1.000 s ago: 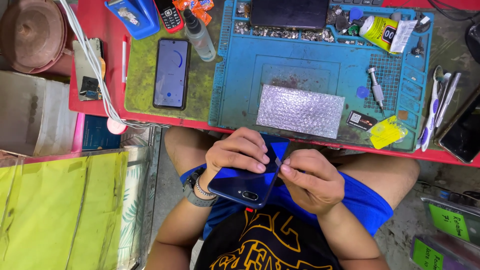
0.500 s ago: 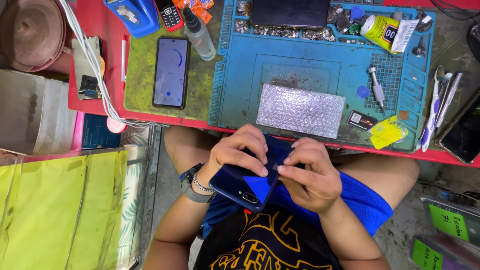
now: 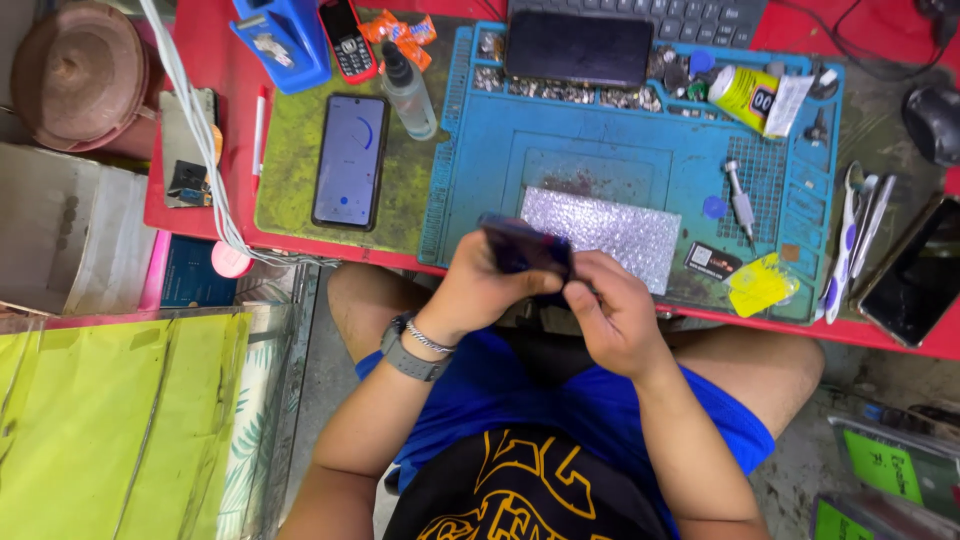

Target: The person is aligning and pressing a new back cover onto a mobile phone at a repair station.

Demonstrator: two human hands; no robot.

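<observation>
Both hands hold a dark blue phone (image 3: 525,248) over the lap, at the near edge of the red desk (image 3: 200,215). Left hand (image 3: 480,290) fingers are wrapped around its left end and underside; right hand (image 3: 610,305) fingers pinch its right end. The phone's long axis runs left-right, tilted edge-up, just in front of a silver bubble pouch (image 3: 610,232) on the blue mat (image 3: 480,150).

left hand (image 3: 480,290), right hand (image 3: 615,310), fingers curled, touching
</observation>
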